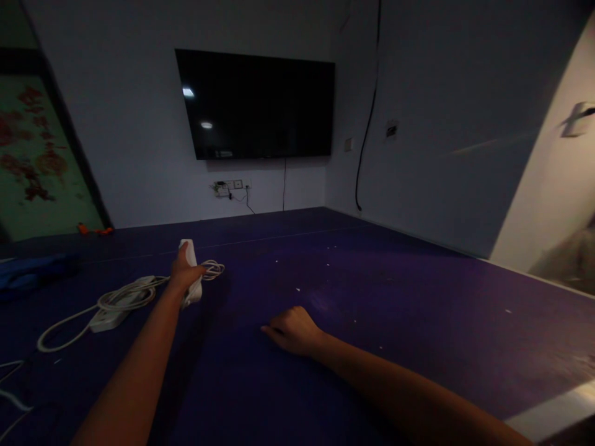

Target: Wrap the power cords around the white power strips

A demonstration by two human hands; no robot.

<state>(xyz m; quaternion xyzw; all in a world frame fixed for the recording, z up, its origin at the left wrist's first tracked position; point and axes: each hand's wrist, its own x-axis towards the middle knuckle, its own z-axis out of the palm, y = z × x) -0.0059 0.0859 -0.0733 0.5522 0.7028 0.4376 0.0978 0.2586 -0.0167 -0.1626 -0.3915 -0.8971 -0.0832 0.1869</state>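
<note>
My left hand (185, 272) is stretched forward and closed around a white power strip (190, 291) that stands tilted up off the dark purple floor (372, 297). A coiled white cable (127, 297) trails from it to the left, past a second white power strip (111, 317) lying flat on the floor. My right hand (292, 329) rests on the floor nearer to me, its fingers curled under, with nothing visible in it.
A black wall-mounted TV (258, 105) hangs ahead above a wall socket (230, 186). A black cable (367, 124) runs down the right wall. Blue fabric (32, 272) lies at the far left, a thin white wire (12, 396) at the lower left.
</note>
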